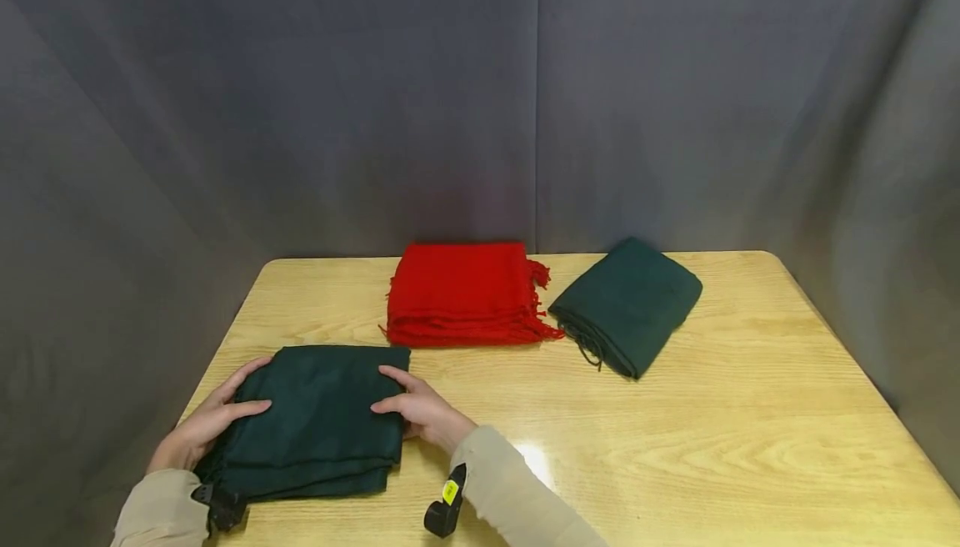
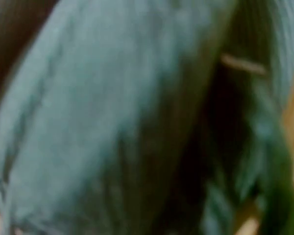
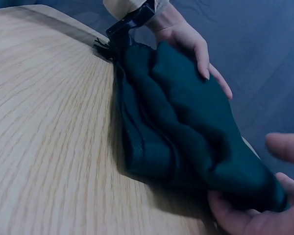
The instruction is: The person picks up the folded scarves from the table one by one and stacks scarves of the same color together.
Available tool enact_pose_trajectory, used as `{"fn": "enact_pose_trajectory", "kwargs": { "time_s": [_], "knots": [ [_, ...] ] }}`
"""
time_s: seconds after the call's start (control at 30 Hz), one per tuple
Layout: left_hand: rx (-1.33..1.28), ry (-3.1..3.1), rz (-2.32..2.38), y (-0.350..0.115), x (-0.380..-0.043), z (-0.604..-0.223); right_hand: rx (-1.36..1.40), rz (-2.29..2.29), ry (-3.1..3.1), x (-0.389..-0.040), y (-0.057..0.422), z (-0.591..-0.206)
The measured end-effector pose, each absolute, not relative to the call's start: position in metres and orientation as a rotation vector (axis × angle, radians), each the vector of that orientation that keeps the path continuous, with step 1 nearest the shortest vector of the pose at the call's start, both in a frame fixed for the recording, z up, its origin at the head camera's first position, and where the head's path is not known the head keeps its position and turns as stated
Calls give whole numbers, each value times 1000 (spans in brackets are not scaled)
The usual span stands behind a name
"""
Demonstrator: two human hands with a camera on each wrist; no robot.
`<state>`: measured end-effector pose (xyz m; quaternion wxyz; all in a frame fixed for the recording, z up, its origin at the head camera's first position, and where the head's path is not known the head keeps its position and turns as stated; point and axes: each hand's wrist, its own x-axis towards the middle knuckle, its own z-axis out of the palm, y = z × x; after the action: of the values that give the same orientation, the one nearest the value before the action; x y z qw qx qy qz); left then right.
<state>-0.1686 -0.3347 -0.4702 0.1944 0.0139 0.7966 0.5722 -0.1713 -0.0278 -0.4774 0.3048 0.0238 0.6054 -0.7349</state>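
Cloth (image 1: 322, 414), folded and green, is being held at the near left of a wooden table (image 1: 675, 447), left hand (image 1: 207, 423) and right hand (image 1: 426, 410) gripping opposite sides, thumbs parted from fingers, grey curtains (image 1: 360, 113) hanging behind.

You can read no text in these pictures. The one label you can make out is a small yellow sticker (image 1: 450, 492) on the black wrist device (image 1: 441, 517) by the beige sleeve (image 1: 517, 480) behind your right hand (image 1: 423, 409). In the head view it sits tilted, and you can see dark marks across it, too small to decipher.
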Motion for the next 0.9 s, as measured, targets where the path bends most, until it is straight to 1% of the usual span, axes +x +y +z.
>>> {"fn": "enact_pose_trajectory", "kwargs": {
  "time_s": [0.57, 0.9],
  "knots": [
    [16, 2298, 1655, -330, -164, -470, -5, -1982, 1752, -167, -27, -478],
    [107, 2373, 1606, -328, -166, -461, -34, -1947, 1808, -165, -23, -469]
  ]
}}
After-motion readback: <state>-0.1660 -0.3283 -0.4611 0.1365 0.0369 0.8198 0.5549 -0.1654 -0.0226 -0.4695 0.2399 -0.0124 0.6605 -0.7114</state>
